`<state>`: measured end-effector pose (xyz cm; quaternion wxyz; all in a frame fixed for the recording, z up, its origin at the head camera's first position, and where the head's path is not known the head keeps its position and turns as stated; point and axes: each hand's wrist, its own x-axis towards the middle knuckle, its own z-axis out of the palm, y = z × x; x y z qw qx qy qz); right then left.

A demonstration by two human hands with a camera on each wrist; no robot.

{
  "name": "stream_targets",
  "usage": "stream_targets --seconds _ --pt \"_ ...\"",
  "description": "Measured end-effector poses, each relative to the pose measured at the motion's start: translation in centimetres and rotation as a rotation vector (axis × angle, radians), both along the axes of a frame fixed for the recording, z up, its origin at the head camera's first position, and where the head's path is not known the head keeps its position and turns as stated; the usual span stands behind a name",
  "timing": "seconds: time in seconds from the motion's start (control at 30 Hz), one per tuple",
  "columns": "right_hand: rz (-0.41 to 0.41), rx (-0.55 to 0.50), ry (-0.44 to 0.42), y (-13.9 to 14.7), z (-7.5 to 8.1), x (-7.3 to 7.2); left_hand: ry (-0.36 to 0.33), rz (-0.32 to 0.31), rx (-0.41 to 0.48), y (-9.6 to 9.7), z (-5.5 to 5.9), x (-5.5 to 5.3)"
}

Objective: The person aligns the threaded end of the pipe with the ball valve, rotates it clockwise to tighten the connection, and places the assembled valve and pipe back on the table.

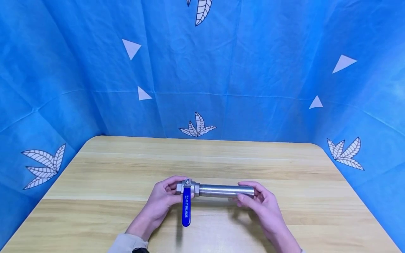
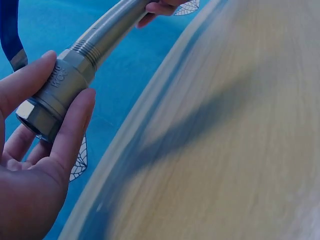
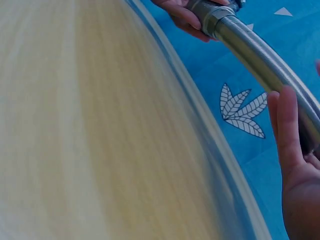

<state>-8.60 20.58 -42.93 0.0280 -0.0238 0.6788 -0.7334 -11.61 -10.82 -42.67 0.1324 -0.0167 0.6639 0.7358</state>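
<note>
A metal ball valve with a long blue lever handle is joined to a straight steel pipe. The pipe's threads enter the valve's hex end in the left wrist view. My left hand grips the valve body, thumb on one side and fingers on the other. At the pipe's far right end, my right hand holds it between thumb and fingers. Valve and pipe lie level across the view, raised over the table, and the lever points toward me. The right fingertips are partly hidden behind the pipe.
Beneath both hands is a light wood-grain table with rounded far corners. A blue cloth with white leaf and triangle prints surrounds the table at the back and sides. Shadows of the hands and valve fall on the tabletop.
</note>
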Motion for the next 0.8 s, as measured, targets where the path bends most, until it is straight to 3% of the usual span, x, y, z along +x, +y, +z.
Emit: stream_targets --seconds 0.17,0.37,0.53,0.8 --pt "0.063 0.005 0.033 0.5 0.02 0.02 -0.002 0.0 0.019 -0.2 0.07 -0.06" --pt "0.012 0.12 0.013 0.84 -0.31 -0.2 -0.002 -0.042 0.018 -0.34 0.07 -0.02" --pt "-0.003 0.138 0.029 0.83 -0.5 -0.25 -0.016 -0.057 0.029 -0.39 -0.13 -0.01" --pt "-0.056 0.164 -0.046 0.91 -0.32 -0.16 -0.036 -0.079 0.052 -0.5 -0.37 -0.17"
